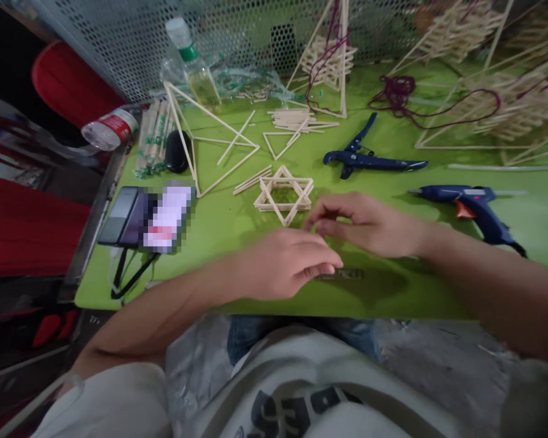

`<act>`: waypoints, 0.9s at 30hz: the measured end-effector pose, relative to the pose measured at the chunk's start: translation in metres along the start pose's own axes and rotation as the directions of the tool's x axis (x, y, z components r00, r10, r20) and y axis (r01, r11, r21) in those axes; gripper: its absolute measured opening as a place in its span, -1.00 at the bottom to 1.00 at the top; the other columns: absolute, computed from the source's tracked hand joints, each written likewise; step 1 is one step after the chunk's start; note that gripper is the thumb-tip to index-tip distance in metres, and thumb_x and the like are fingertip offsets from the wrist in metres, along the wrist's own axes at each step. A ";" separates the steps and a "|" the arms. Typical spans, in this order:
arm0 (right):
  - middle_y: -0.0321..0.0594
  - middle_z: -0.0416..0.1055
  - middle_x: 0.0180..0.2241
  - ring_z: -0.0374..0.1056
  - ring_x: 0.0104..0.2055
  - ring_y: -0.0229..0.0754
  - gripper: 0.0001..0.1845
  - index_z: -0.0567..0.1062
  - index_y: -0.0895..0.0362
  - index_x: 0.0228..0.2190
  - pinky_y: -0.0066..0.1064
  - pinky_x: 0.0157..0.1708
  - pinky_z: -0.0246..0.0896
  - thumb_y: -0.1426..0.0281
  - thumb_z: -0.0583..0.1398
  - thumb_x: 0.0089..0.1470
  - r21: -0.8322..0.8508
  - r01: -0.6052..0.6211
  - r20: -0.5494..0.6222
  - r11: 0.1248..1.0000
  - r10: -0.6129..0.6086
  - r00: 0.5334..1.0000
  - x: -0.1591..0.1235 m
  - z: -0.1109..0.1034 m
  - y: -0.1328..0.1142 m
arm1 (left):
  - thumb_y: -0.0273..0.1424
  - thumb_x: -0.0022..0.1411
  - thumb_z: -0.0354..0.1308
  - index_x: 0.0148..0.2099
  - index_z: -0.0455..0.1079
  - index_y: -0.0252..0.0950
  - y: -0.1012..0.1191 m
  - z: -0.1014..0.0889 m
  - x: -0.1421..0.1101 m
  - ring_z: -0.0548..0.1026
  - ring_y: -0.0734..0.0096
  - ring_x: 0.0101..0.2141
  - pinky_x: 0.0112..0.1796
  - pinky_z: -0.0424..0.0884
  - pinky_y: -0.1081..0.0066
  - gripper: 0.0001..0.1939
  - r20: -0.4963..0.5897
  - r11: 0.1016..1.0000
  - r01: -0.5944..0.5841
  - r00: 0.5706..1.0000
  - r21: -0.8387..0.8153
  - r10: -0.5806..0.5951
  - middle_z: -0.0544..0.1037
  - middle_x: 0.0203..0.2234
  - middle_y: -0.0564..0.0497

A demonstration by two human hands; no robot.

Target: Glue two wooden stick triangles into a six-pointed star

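The left hand [288, 263] and right hand [369, 226] curl their fingers near the stick star [285, 219], contents unclear. A capped bottle [201, 82] on the tabletop [219, 243] holds yellowish liquid.

The person wears a pale, short-sleeved shirt [301, 377] with large dark lettering [305, 410] across the front, and blue jeans [360, 334]. Both hands [287, 261] are bare.

Star-shaped stick stack [284, 196], flat on green tabletop [219, 243]
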State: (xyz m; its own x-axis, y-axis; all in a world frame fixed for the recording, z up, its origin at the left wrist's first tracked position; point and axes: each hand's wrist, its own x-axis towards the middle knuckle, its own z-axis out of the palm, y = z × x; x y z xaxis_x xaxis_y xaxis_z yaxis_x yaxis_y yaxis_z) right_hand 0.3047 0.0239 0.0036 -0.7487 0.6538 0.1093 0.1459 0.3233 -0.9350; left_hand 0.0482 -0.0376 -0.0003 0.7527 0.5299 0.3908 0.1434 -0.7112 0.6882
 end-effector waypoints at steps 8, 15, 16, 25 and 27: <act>-0.39 0.35 -0.47 0.20 -0.50 -0.17 -0.76 0.35 -0.05 -0.27 -0.24 -0.48 0.11 0.51 0.26 0.33 -0.398 0.196 -0.101 0.896 -0.255 0.962 -0.025 0.018 -0.018 | -0.28 0.75 0.21 0.02 0.60 -0.16 0.005 0.003 0.000 0.65 0.30 -0.36 -0.31 0.51 0.27 -0.82 -0.340 0.925 0.379 0.868 -0.020 -0.363 0.74 -0.32 -0.03; -0.29 0.44 -0.46 0.30 -0.45 -0.10 -0.75 0.45 -0.03 -0.40 -0.15 -0.39 0.30 0.54 0.22 0.28 -0.505 0.499 0.142 0.704 -0.503 0.853 -0.030 0.043 -0.022 | -0.51 0.44 0.21 0.67 0.30 -0.17 -0.010 0.011 -0.007 0.76 0.16 -0.22 -0.24 0.60 0.24 -0.19 0.001 0.971 0.238 0.971 0.020 -0.238 0.83 -0.10 -0.07; -0.28 0.42 -0.48 0.28 -0.45 -0.09 -0.71 0.45 -0.03 -0.44 -0.14 -0.41 0.30 0.53 0.22 0.30 -0.523 0.532 0.165 0.666 -0.533 0.830 -0.029 0.045 -0.022 | -0.52 0.37 0.23 0.59 0.39 -0.20 -0.010 0.011 -0.007 0.79 0.08 -0.13 -0.18 0.65 0.19 -0.23 0.048 0.974 0.223 0.973 0.052 -0.225 0.84 -0.02 -0.13; -0.23 0.59 -0.36 0.52 -0.34 -0.09 -0.77 0.54 -0.02 -0.25 -0.22 -0.34 0.50 0.59 0.31 0.24 -0.296 0.511 -0.097 0.807 -0.558 0.824 -0.027 0.030 -0.019 | -0.54 0.60 0.19 -0.02 0.62 -0.22 0.005 0.002 0.003 0.72 0.37 -0.34 -0.31 0.57 0.38 -0.81 -0.091 0.930 0.355 0.927 -0.097 -0.364 0.80 -0.29 0.02; -0.23 0.63 -0.35 0.58 -0.33 -0.12 -0.80 0.61 0.01 -0.22 -0.30 -0.34 0.52 0.58 0.36 0.31 -0.083 0.482 -0.279 0.872 -0.485 0.829 -0.022 0.025 -0.012 | -0.43 0.73 0.21 -0.04 0.65 -0.23 0.005 -0.001 0.004 0.70 0.44 -0.38 -0.33 0.58 0.43 -0.79 -0.197 0.917 0.340 0.904 -0.208 -0.379 0.79 -0.32 0.04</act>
State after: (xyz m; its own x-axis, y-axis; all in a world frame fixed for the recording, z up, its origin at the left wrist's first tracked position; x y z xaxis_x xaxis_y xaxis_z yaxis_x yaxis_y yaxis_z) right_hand 0.3035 -0.0117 0.0041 -0.5110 0.5761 0.6379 -0.1800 0.6540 -0.7348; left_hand 0.0518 -0.0386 0.0052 0.4998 0.8397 0.2123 0.2532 -0.3761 0.8913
